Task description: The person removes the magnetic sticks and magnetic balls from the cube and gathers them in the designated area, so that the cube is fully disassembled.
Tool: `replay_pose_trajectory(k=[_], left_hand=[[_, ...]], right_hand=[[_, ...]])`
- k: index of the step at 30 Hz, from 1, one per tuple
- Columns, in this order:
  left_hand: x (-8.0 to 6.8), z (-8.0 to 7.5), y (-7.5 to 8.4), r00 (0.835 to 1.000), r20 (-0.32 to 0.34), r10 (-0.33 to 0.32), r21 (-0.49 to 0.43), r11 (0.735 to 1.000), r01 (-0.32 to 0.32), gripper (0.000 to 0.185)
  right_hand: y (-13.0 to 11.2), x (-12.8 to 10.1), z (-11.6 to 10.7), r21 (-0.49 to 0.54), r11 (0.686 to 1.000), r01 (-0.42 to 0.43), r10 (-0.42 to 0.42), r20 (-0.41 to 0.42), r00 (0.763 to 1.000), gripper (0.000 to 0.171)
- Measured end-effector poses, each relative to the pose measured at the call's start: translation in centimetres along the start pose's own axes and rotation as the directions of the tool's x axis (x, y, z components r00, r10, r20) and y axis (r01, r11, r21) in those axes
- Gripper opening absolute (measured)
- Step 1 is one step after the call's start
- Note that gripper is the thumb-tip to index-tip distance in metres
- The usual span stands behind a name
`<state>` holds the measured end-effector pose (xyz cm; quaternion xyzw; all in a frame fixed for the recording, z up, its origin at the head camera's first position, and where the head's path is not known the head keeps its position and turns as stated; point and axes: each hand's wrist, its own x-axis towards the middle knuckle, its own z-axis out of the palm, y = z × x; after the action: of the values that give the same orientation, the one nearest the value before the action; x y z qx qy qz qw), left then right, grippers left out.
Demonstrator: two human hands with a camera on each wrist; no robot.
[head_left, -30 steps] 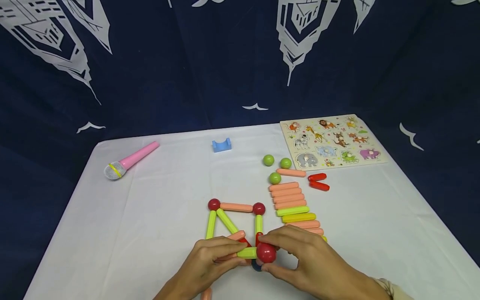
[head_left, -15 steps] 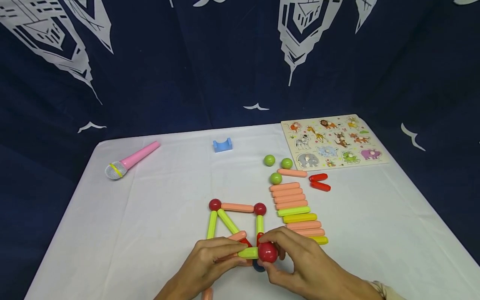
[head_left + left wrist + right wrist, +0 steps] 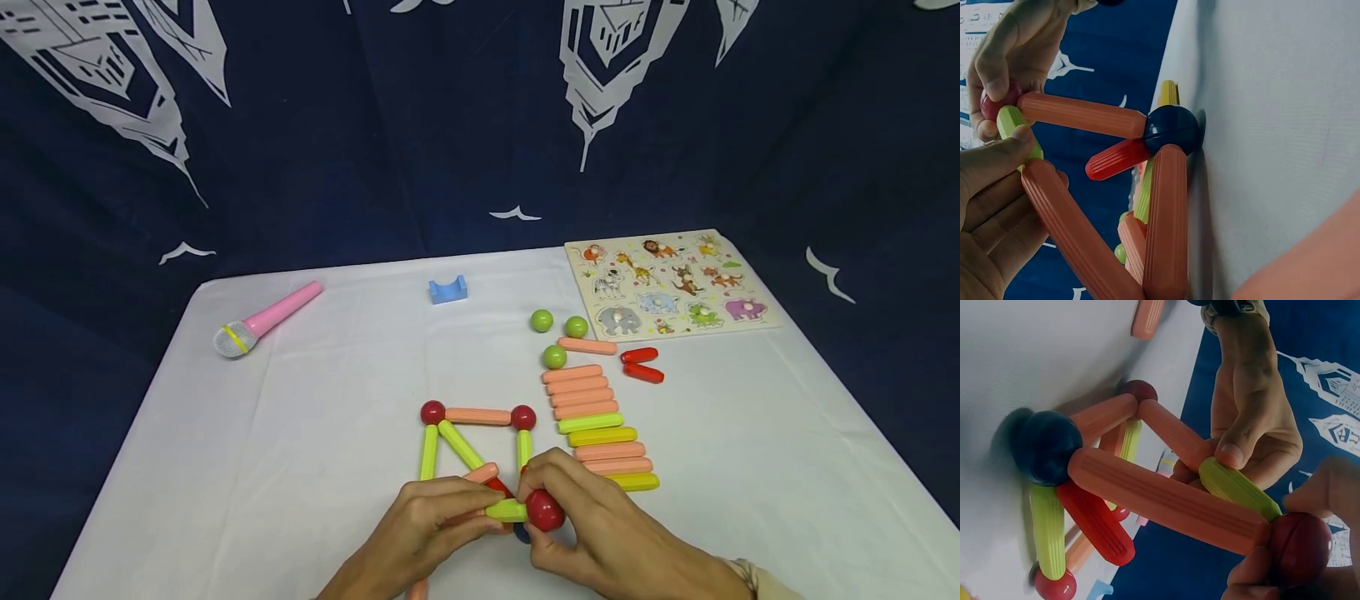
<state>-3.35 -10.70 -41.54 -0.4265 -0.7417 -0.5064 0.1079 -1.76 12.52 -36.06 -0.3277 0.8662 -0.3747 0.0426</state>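
Note:
My left hand (image 3: 420,529) pinches a yellow-green building stick (image 3: 508,510) between thumb and fingers. My right hand (image 3: 603,533) grips a red ball (image 3: 545,509) at that stick's right end. In the right wrist view, an orange stick (image 3: 1166,497) slants from this ball to a dark blue ball (image 3: 1047,449) resting on the table. A red stick (image 3: 1097,525) also juts from the blue ball. Past the hands lies the rest of the frame: red balls (image 3: 432,412) at two corners, joined by an orange stick (image 3: 477,416), with yellow-green sticks (image 3: 428,452) running nearer. Both hands partly hide the near side.
Right of the frame, loose orange, yellow and yellow-green sticks (image 3: 585,410) lie in a column. Beyond are green balls (image 3: 555,357), short red sticks (image 3: 643,372) and an animal puzzle board (image 3: 671,287). A pink toy microphone (image 3: 268,319) and blue cradle-shaped block (image 3: 447,290) lie farther back.
The red ball and the right hand's fingers have shifted slightly right and turned a little. The left hand keeps its pinch on the yellow-green stick. The whole view has drifted slightly.

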Motion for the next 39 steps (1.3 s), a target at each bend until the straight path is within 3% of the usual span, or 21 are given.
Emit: replay_pose_trajectory(k=[3, 8, 11, 14, 20, 23, 26, 31, 36, 39], left_hand=[[-0.1, 0.1, -0.1, 1.0, -0.008, -0.001, -0.001, 1.0, 0.001, 0.029], [-0.6, 0.2, -0.2, 0.999, -0.035, -0.026, -0.012, 1.0, 0.026, 0.035], [-0.6, 0.0, -0.2, 0.999, -0.044, -0.025, -0.016, 1.0, 0.025, 0.036], [-0.7, -0.2, -0.1, 0.999, -0.038, -0.034, -0.018, 0.999, 0.033, 0.037], [-0.8, -0.2, 0.0, 0.999, -0.032, -0.038, -0.019, 0.999, 0.037, 0.036], [-0.9, -0.3, -0.1, 0.999, -0.033, -0.018, -0.011, 1.0, 0.018, 0.035], [-0.8, -0.4, 0.0, 0.999, -0.024, -0.03, 0.005, 1.0, 0.03, 0.033], [-0.8, -0.5, 0.1, 0.999, -0.011, -0.049, 0.035, 0.998, 0.049, 0.032], [-0.8, -0.6, 0.2, 0.999, 0.0, -0.051, 0.041, 0.998, 0.051, 0.033], [-0.8, -0.4, 0.4, 0.996, 0.007, -0.09, 0.018, 0.996, 0.09, 0.032]], right_hand=[[0.3, 0.1, -0.1, 0.025, 1.0, 0.013, -0.013, 0.02, 1.0, 0.031], [0.3, 0.2, -0.5, 0.075, 0.996, -0.047, 0.044, 0.045, 0.998, 0.022], [0.3, 0.3, -0.7, 0.118, 0.993, 0.006, -0.003, -0.021, 1.0, 0.023], [0.3, 0.4, -1.3, 0.083, 0.995, 0.063, -0.052, -0.135, 0.989, 0.028], [1.3, 0.2, -3.4, -0.033, 0.995, -0.095, 0.084, -0.246, 0.966, 0.053], [2.7, 0.0, -4.5, -0.071, 0.976, -0.207, 0.181, -0.273, 0.945, 0.059], [4.7, -0.1, -5.7, -0.109, 0.953, -0.284, 0.238, -0.313, 0.92, 0.052], [9.1, 0.7, -7.3, -0.127, 0.963, -0.239, 0.177, -0.373, 0.911, 0.041], [12.4, 3.8, -9.2, -0.119, 0.943, -0.312, 0.252, -0.362, 0.898, 0.04], [14.4, 6.7, -10.1, -0.084, 0.932, -0.351, 0.309, -0.317, 0.896, 0.038]])
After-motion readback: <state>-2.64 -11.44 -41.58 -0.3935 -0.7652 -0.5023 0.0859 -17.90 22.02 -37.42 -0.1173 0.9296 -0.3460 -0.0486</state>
